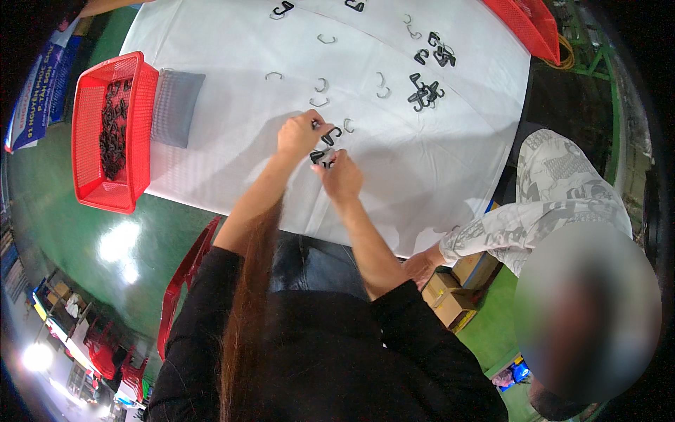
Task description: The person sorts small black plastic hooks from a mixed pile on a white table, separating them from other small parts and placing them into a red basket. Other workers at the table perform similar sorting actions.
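A table under a white cloth is filling most of the view, and a co-worker in a patterned grey sleeve is leaning at its right edge. At the left edge, a red basket is holding a dark heap of black pieces; another red basket is standing at the upper right corner. A grey cushion is lying against the left basket. Near the table's middle, the left hand is curling closed, a dark bit showing at its fingertips, but I cannot tell what it is gripping. The right hand is pinching a black hook just beside it. More black hooks are lying tangled to the right, while thin bent wires are lying scattered beyond the hands.
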{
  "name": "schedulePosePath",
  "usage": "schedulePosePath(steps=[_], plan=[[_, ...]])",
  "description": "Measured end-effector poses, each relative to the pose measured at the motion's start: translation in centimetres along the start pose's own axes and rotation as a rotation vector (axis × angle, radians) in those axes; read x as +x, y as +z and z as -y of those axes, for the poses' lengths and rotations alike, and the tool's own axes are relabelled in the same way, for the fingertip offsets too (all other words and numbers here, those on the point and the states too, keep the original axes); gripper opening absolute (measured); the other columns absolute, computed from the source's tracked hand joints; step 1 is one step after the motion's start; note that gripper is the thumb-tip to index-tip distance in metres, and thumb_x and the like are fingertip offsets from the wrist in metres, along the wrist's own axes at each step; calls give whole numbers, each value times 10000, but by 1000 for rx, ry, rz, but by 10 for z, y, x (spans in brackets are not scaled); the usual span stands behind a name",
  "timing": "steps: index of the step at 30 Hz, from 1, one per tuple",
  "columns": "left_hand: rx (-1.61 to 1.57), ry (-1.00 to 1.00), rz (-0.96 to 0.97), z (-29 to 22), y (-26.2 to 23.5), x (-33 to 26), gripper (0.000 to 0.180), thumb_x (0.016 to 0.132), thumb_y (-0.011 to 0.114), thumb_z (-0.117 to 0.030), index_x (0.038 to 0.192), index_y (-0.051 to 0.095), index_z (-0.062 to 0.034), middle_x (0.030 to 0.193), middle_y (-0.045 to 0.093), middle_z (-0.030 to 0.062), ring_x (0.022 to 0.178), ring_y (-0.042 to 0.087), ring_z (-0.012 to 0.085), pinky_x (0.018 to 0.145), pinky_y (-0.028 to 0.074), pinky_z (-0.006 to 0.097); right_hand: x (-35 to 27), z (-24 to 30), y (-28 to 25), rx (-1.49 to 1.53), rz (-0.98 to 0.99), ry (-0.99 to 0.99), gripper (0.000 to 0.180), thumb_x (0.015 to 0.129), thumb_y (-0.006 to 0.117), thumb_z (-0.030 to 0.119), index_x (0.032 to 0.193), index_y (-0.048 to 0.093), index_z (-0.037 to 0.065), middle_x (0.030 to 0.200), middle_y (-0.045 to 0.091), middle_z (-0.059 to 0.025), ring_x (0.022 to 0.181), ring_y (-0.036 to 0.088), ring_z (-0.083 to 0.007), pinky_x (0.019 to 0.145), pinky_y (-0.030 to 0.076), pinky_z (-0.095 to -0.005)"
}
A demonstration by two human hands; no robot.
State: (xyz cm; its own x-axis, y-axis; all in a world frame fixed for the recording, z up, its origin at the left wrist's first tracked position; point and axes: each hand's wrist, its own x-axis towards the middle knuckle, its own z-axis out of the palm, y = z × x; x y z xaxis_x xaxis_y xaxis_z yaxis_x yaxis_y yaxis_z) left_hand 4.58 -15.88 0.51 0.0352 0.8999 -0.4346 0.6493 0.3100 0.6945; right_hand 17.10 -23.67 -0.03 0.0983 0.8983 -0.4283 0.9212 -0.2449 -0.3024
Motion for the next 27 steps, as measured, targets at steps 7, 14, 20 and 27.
schedulePosePath(steps=[7,14,20,27], plan=[[235,-31,-28,-10,40,-17,323,735,721,-300,923,581,-76,844,662,90,810,635,274,685,492,391,-17,14,24,-42,-128,137,326,774,677,335,940,499,118,918,555,-67,730,638,-296,612,518,-412],[-238,-138,98,2,-23,-19,253,724,735,-276,816,665,-51,719,642,75,682,619,185,594,473,303,-27,13,30,-75,-186,124,216,806,638,276,902,525,119,922,546,-68,708,639,-283,595,528,-390],[-522,-196,-304,71,-164,-69,247,736,733,-222,828,649,-9,661,565,1,602,463,83,547,381,244,-28,21,32,-14,-153,183,190,806,626,221,886,556,64,920,606,-116,749,635,-308,663,507,-411],[-58,-217,-766,200,-321,-135,278,771,687,-269,871,622,-18,786,617,85,726,560,188,699,447,311,-36,180,15,791,370,54,283,794,670,248,915,616,-2,787,618,-61,645,521,-137,595,435,-289]])
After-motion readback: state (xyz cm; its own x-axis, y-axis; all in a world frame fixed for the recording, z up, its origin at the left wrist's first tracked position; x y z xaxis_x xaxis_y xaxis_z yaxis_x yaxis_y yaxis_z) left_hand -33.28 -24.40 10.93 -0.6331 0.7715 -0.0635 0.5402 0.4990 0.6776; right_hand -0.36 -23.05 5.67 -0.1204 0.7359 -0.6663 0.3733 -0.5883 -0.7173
